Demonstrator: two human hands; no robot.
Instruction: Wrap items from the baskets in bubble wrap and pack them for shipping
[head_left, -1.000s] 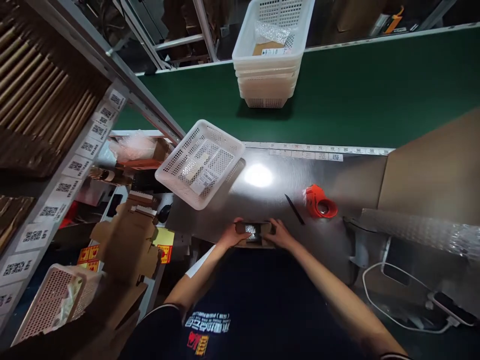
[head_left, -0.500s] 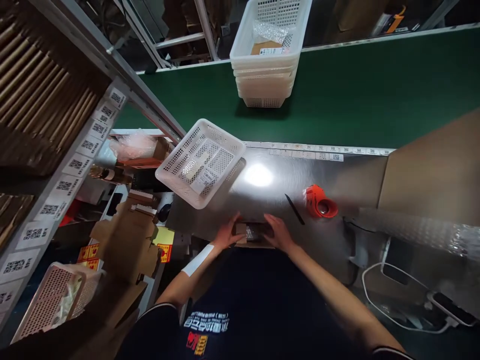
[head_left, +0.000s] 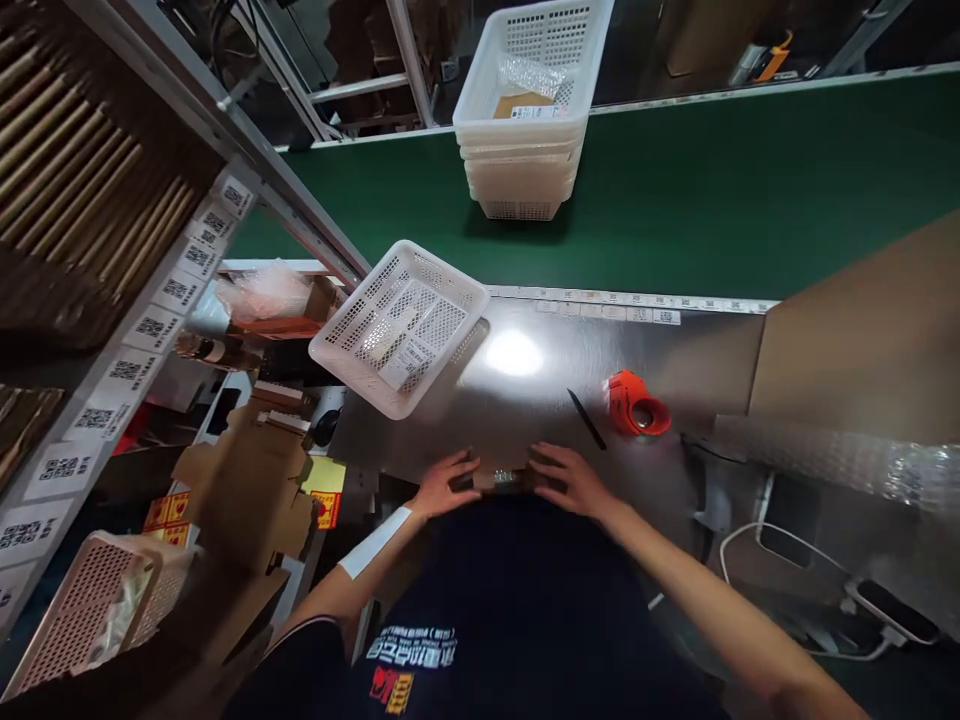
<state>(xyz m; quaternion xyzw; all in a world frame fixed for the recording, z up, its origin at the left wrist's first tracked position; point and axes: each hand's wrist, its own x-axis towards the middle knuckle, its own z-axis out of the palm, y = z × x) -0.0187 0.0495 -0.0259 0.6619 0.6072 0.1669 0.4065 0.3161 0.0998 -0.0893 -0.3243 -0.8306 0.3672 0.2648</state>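
Observation:
Close against my body at the table's near edge is a small brown cardboard box (head_left: 491,479), with something shiny and clear, like bubble wrap, in its middle. My left hand (head_left: 444,484) grips its left end, thumb and fingers bent around it. At the opposite end, my right hand (head_left: 574,480) holds it the same way. The dark shirt hides the box's near side. Ahead and to the right of the right hand lie a thin black knife (head_left: 586,419) and a red tape dispenser (head_left: 637,404).
A white plastic basket (head_left: 330,352) with a label inside sits at the table's left corner. Stacked white baskets (head_left: 521,180) stand on the green conveyor (head_left: 697,190). A large cardboard sheet (head_left: 862,340) and bubble wrap (head_left: 810,460) are at right. Left are shelves and an open carton (head_left: 255,470).
Both hands and the small box have come slightly nearer my body, and less of the box shows. My elbows have spread outward. The view has shifted a little.

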